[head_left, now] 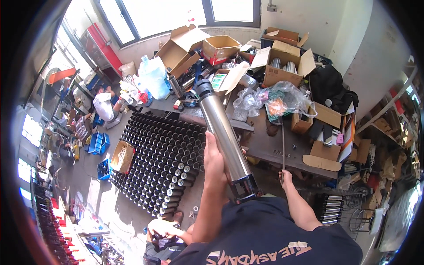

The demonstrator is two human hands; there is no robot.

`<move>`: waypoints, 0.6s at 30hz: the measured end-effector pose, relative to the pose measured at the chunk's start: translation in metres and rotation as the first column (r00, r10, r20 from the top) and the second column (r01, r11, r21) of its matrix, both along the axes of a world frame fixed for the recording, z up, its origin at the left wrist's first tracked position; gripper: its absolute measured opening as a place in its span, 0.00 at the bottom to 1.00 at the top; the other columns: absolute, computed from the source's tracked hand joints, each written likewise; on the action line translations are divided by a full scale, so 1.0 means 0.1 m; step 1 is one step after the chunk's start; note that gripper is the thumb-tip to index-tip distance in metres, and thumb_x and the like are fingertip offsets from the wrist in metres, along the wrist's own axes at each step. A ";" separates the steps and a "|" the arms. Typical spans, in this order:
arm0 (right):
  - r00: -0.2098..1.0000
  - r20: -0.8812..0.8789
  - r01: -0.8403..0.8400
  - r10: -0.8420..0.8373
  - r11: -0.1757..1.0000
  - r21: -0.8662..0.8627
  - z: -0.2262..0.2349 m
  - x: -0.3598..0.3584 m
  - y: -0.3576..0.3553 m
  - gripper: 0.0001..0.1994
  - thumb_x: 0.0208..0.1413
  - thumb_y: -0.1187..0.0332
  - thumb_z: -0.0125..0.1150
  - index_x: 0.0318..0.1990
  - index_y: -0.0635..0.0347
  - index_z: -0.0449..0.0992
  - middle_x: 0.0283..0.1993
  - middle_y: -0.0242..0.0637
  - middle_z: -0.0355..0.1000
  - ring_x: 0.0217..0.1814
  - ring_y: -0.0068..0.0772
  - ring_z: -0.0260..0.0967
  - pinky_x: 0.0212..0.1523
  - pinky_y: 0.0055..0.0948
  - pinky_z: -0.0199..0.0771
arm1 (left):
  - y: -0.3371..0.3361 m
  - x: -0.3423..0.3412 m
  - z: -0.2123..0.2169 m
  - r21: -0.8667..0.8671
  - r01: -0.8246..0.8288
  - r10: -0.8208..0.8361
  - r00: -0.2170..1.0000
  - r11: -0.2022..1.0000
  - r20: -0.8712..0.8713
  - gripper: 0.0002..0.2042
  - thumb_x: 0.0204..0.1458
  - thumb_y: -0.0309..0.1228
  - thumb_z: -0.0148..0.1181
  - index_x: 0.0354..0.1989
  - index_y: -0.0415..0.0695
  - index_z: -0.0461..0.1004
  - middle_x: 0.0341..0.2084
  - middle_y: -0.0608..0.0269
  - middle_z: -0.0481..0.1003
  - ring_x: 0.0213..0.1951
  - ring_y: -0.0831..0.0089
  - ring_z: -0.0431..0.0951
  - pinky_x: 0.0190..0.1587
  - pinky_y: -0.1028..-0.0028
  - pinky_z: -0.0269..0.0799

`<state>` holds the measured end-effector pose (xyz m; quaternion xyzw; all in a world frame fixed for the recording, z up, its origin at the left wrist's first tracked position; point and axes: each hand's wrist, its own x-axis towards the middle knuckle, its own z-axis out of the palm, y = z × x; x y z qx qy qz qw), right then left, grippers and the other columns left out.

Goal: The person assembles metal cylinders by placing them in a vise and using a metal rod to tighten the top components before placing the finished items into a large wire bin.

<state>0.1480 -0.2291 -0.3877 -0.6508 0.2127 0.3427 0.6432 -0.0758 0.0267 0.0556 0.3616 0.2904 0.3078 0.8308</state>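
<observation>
My left hand (213, 158) is wrapped round a long silver metal cylinder (224, 137) with a black cap (203, 87) at its far end and a black open bracket (244, 187) at its near end. The cylinder is tilted, its near end close to my dark shirt. To the right, my right hand (286, 177) is closed round a thin metal rod (283, 145), held at the front edge of the dark workbench (265, 148). The rod points away from me over the bench, its far tip near a clear plastic bag (287, 102).
Left of me, many black-ended cylinders (154, 154) stand in packed rows on the floor, beside a carton (122, 157) and blue crates (99, 143). Open cardboard boxes (282, 66) and a black bag (330, 86) crowd the bench. Other people (106, 104) sit at the left.
</observation>
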 end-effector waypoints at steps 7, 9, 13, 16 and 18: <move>0.981 -0.106 -0.170 0.161 0.981 -0.088 -0.02 -0.26 -0.23 0.16 0.57 0.44 0.58 0.37 0.43 0.78 0.31 0.21 0.72 0.32 0.20 0.66 0.30 0.30 0.58 | 0.05 -0.04 -0.28 -0.225 0.247 -0.101 0.853 0.943 0.512 0.37 0.63 0.64 0.33 0.44 0.36 0.69 0.36 0.53 0.73 0.30 0.60 0.78 0.33 0.61 0.79; 0.973 -0.102 -0.214 0.207 0.975 -0.059 -0.01 -0.30 -0.35 0.22 0.55 0.39 0.58 0.39 0.46 0.79 0.34 0.21 0.73 0.33 0.21 0.67 0.31 0.28 0.58 | 0.07 0.00 -0.41 -0.230 0.351 -0.094 0.704 0.908 0.704 0.37 0.62 0.65 0.34 0.43 0.36 0.69 0.37 0.55 0.71 0.30 0.61 0.76 0.31 0.60 0.76; 0.994 -0.086 0.054 -0.069 0.985 -0.165 -0.07 -0.51 -0.71 0.24 0.56 0.38 0.58 0.32 0.51 0.76 0.26 0.27 0.73 0.23 0.22 0.65 0.22 0.26 0.57 | 0.06 0.00 -0.24 -0.150 0.213 -0.113 0.861 0.965 0.497 0.38 0.63 0.65 0.33 0.48 0.35 0.69 0.39 0.54 0.72 0.31 0.59 0.77 0.33 0.58 0.77; 0.991 -0.128 -0.003 -0.031 0.967 -0.254 -0.18 -0.49 -1.16 0.21 0.56 0.42 0.61 0.35 0.53 0.75 0.26 0.30 0.74 0.21 0.27 0.68 0.18 0.29 0.58 | 0.08 -0.19 -0.18 0.063 -0.090 0.060 0.924 0.994 0.377 0.37 0.61 0.66 0.39 0.62 0.43 0.64 0.42 0.51 0.73 0.33 0.56 0.77 0.35 0.55 0.80; 0.992 -0.121 -0.014 -0.022 0.956 -0.293 -0.20 -0.46 -1.38 0.18 0.57 0.47 0.62 0.39 0.53 0.75 0.28 0.29 0.75 0.23 0.27 0.69 0.19 0.29 0.59 | 0.28 -0.17 -0.76 -0.209 0.236 -0.071 0.806 0.949 0.587 0.40 0.57 0.70 0.40 0.64 0.47 0.63 0.41 0.52 0.73 0.35 0.56 0.78 0.36 0.54 0.80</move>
